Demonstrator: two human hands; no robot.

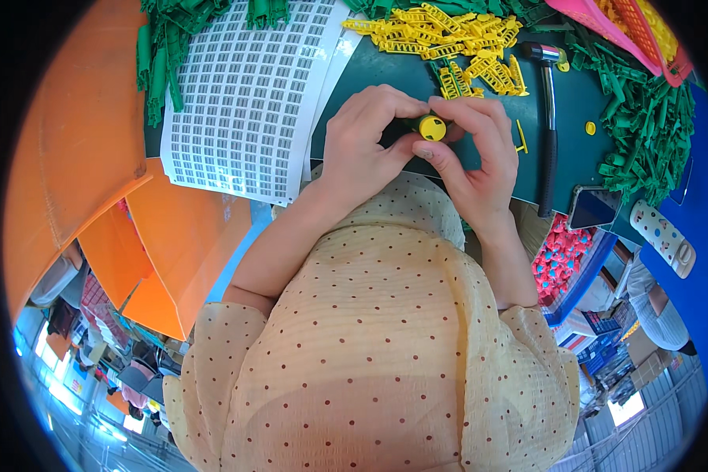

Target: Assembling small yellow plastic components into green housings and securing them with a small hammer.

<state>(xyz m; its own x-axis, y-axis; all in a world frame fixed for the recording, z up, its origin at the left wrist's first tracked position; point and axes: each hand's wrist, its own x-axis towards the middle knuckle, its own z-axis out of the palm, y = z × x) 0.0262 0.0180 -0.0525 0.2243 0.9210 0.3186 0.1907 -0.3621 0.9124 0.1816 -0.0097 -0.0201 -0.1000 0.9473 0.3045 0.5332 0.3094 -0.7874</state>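
Between my two hands, near the middle of the table, is a small dark green plastic part with a round yellow cap [432,128]; the yellow end faces up toward me. My left hand [370,138] pinches its left side, fingers closed. With thumb and index finger, my right hand [478,153] grips the cap end from the right. Most of the green body is hidden behind the fingers. Just beyond my hands lies a pile of yellow ladder-shaped plastic pieces [492,71]. A thin yellow piece [521,137] rests to the right of my right hand.
Printed label sheets [236,102] lie at left by green plastic parts [159,75]. On the right are a hammer [550,134], a small yellow disc [590,127], more green parts [653,130], a phone [594,208], a white bottle [662,237] and a pink basket [633,35]. Orange panels [79,134] stand left.
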